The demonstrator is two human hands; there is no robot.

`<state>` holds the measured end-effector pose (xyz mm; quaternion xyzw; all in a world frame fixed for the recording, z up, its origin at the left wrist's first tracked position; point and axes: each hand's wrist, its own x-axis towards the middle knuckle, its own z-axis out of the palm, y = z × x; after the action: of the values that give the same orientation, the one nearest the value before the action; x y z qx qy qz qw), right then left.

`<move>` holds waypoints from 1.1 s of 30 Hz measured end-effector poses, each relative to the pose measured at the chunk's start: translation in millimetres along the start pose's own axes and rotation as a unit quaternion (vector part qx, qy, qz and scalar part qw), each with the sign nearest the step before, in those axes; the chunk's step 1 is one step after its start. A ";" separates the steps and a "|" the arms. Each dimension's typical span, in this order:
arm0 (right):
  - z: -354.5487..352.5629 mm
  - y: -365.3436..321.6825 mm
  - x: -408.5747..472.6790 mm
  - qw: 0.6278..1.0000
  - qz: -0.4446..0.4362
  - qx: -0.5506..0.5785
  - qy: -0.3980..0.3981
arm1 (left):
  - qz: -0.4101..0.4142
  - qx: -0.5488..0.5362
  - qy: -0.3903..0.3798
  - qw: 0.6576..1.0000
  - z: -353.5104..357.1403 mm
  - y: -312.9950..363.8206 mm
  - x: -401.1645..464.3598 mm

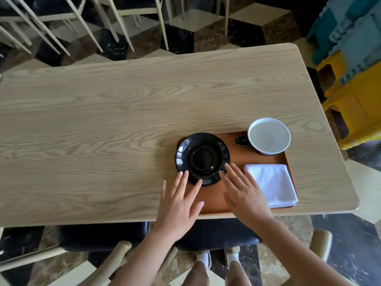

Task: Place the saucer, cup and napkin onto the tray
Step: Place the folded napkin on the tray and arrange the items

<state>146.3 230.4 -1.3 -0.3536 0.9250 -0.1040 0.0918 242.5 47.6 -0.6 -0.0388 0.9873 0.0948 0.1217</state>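
A brown tray (237,159) lies near the table's front right. A glossy black saucer (203,158) rests on the tray's left end, overhanging its left edge. A cup (269,136), white inside with a dark handle, stands at the tray's far right corner. A folded white napkin (272,184) lies on the tray's near right part. My left hand (179,203) is flat and open, fingertips at the saucer's near left rim. My right hand (241,190) is open too, fingertips touching the saucer's near right rim, between saucer and napkin.
The light wooden table (103,124) stretches wide to the left and back. A dark-seated chair (103,236) is tucked under the front edge. Chair legs (82,21) stand beyond the far edge. Blue and yellow plastic stools (354,79) stack at the right.
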 end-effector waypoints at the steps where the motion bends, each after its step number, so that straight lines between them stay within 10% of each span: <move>1: -0.4 -0.9 -2.4 1.000 0.002 0.002 0.003 | 0.004 -0.002 0.001 1.000 0.0 -0.2 -3.3; 26: 5.8 -15.4 -32.6 1.000 0.005 -0.006 0.026 | 0.043 -0.007 0.012 0.999 0.4 -3.6 -29.5; 33: -51.5 43.9 7.9 0.972 0.086 0.028 0.219 | 0.084 -0.053 0.155 0.983 -42.7 26.6 61.2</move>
<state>100.1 263.6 36.2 -0.2383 0.9465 -0.1961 -0.0941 170.7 62.0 29.7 0.0232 0.9874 0.1501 -0.0437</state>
